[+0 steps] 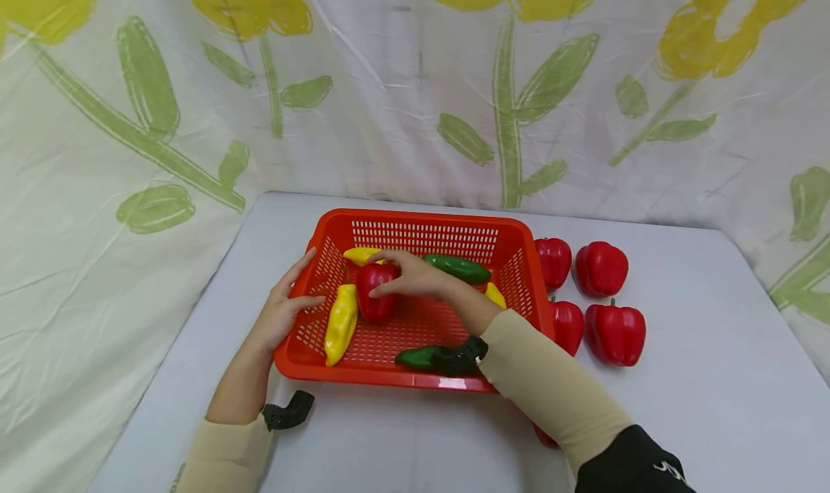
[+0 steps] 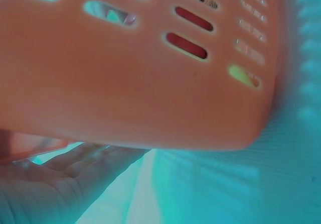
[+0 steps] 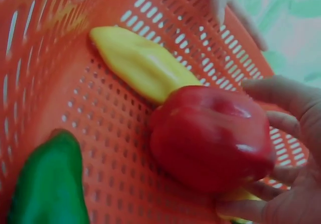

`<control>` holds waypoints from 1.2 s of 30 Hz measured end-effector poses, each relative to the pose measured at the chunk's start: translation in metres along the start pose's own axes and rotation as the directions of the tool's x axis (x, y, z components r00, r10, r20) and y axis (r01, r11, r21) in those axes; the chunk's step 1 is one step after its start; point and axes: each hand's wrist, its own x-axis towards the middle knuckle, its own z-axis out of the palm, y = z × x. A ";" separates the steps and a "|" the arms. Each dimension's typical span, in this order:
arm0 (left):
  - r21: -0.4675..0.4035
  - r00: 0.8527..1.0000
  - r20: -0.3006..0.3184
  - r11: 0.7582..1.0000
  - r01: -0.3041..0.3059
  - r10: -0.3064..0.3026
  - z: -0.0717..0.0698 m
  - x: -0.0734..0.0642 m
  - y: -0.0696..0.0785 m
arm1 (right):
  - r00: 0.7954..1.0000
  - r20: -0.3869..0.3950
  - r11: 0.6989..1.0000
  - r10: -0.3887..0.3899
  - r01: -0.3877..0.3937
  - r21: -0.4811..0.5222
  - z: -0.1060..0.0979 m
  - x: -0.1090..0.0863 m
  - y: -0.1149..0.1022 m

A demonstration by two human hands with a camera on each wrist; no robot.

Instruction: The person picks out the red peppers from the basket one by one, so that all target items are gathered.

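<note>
A red plastic basket (image 1: 421, 218) with slotted walls stands on the white table. My left hand (image 1: 282, 314) holds its left rim, the thumb over the inner side and the fingers along the outside. Inside the basket, my right hand (image 1: 415, 275) grips a red bell pepper (image 3: 210, 138), thumb and fingers spread round it. A long yellow pepper (image 1: 341, 323) lies to the left of the bell pepper, and another yellow pepper (image 1: 360, 254) lies behind it. Two green peppers, one at the back (image 1: 457, 268) and one at the front (image 1: 415, 358), also lie in the basket.
Right of the basket, several red bell peppers (image 1: 601, 269) stand on the table (image 1: 700, 320). My right forearm partly covers another red one (image 1: 546, 437). A yellow pepper (image 1: 496, 295) shows at the basket's right side. Behind the table hangs a flower-painted cloth (image 1: 402, 118).
</note>
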 end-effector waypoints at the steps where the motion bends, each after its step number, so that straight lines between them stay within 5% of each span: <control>1: 0.000 1.000 -0.001 1.000 0.002 -0.002 0.000 0.000 0.000 | 1.000 0.001 1.000 -0.013 0.013 -0.013 0.002 0.001 0.001; 9: -0.008 1.000 0.016 1.000 -0.003 0.003 0.002 0.002 0.000 | 0.995 0.076 0.997 -0.066 0.068 -0.031 0.014 0.010 0.011; 21: -0.008 1.000 0.015 1.000 0.008 -0.008 0.001 0.001 0.000 | 0.997 0.030 0.923 -0.067 0.074 -0.378 0.022 0.015 0.006; 36: -0.009 1.000 0.011 1.000 0.010 -0.010 0.000 0.000 -0.001 | 0.996 0.078 0.942 -0.040 0.063 -0.329 0.021 0.017 0.001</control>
